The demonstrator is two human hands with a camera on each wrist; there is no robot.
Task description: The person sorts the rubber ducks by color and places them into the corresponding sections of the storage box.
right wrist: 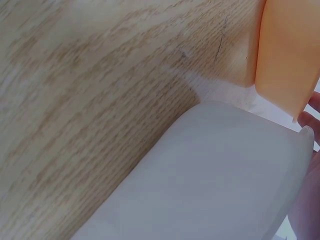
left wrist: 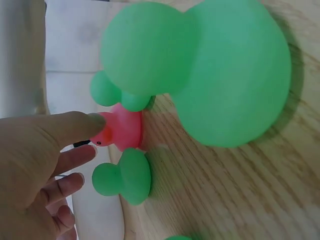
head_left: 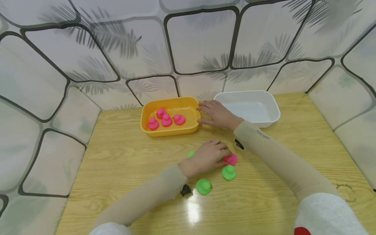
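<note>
My left hand [head_left: 205, 156] reaches over a group of toy ducks on the table. Its thumb touches or nearly touches a pink duck [head_left: 231, 159], with the other fingers slightly bent beside it; a firm pinch does not show. Green ducks lie around, one [head_left: 228, 172] just in front of the pink duck, another [head_left: 203, 186] closer to me, others partly covered by the hand. My right hand [head_left: 218, 114] has its fingers spread at the right end of a yellow basin [head_left: 170, 132], which holds several pink ducks [head_left: 166, 120]. Nothing shows in that hand.
A white basin [head_left: 249, 124] stands right of the yellow one, partly behind my right wrist. Both basins sit at the back of the wooden table [head_left: 123, 156], near a patterned wall covering [head_left: 202, 42]. Dark straps hang at both wrists.
</note>
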